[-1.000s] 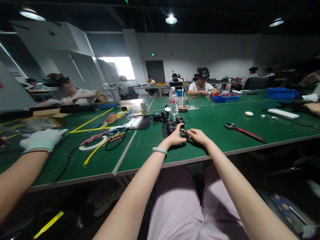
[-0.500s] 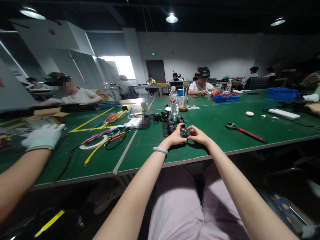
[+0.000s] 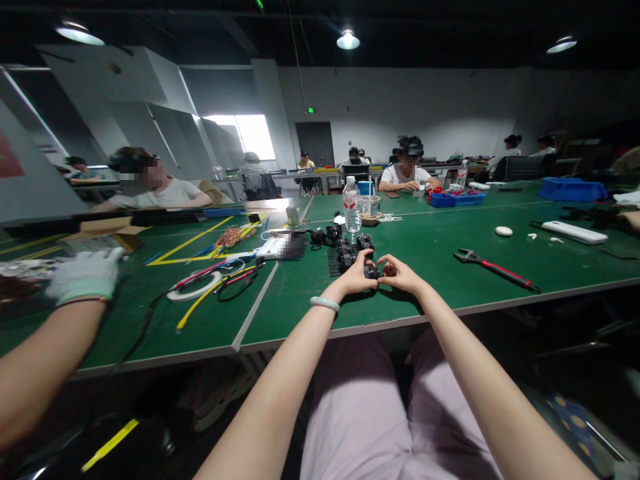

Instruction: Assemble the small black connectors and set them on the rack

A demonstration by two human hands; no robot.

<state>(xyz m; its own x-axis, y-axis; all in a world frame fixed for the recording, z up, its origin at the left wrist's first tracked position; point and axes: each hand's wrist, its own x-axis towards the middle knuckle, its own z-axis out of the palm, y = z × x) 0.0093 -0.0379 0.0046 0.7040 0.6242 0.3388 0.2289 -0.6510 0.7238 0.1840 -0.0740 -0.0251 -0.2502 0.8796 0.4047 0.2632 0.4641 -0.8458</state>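
My left hand [image 3: 356,276], with a pale bangle on its wrist, has its fingers wrapped round a small black cylindrical part [image 3: 371,272] near the table's front edge. At the right end of that part, my right hand [image 3: 400,276] curls its thumb and fingers in a pinch against it. Fingers cover much of the part, so its exact kind is hidden. Just beyond my left hand lie several more black parts [image 3: 346,253], grouped together on the green table [image 3: 440,293].
A water bottle [image 3: 352,205] and a cup with a straw [image 3: 370,204] stand behind the black parts. An adjustable wrench [image 3: 495,269] lies to the right. Cables [image 3: 195,310] lie to the left, near a co-worker's gloved hand [image 3: 83,275]. Blue trays [image 3: 573,189] are farther back.
The view has shifted slightly, so the table appears a little farther right and lower. My right hand's fingers are drawn in closer round the end of the black part. My left hand keeps its hold.
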